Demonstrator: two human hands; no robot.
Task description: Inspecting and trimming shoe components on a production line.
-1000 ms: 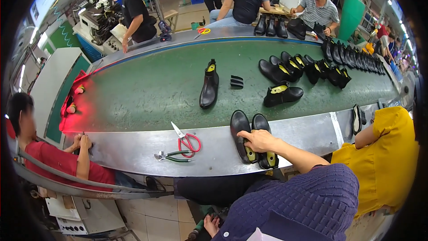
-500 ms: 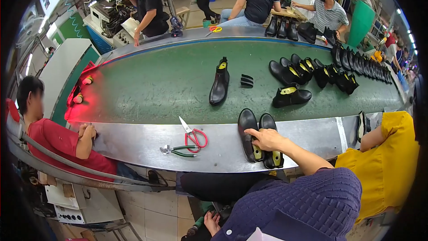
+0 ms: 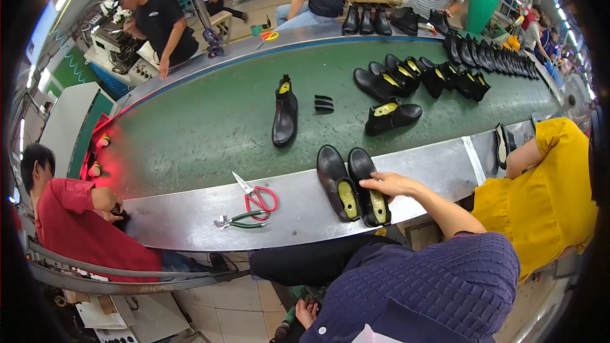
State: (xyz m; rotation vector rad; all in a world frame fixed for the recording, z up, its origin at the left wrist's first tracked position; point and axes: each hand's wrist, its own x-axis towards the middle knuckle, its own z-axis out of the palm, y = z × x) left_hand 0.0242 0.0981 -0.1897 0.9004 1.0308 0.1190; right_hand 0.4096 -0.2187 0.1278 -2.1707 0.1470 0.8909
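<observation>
Two black ankle boots with yellow-green insoles, the left boot (image 3: 331, 174) and the right boot (image 3: 360, 168), stand side by side on the metal table edge (image 3: 292, 216), toes away from me. My right hand (image 3: 387, 184) is closed on the right boot's outer side near its opening; some fingertips are hidden. Low by my lap, my left hand (image 3: 306, 312) has curled fingers beside a green object I cannot make out; anything in its grip is hidden. Left of the boots lie red-handled scissors (image 3: 259, 198) and green-handled cutting pliers (image 3: 244, 218).
On the green belt (image 3: 197, 124) are a single boot (image 3: 285, 114), small black strips (image 3: 324, 103), a boot lying turned (image 3: 393, 118) and several grouped boots (image 3: 406, 79). People in red (image 3: 95, 228) and yellow (image 3: 540, 184) sit on either side. More boots (image 3: 366, 20) line the far edge.
The whole view has shifted, moving most things left and up in the picture. My right hand has gone from the left boot's top to the right boot's outer side.
</observation>
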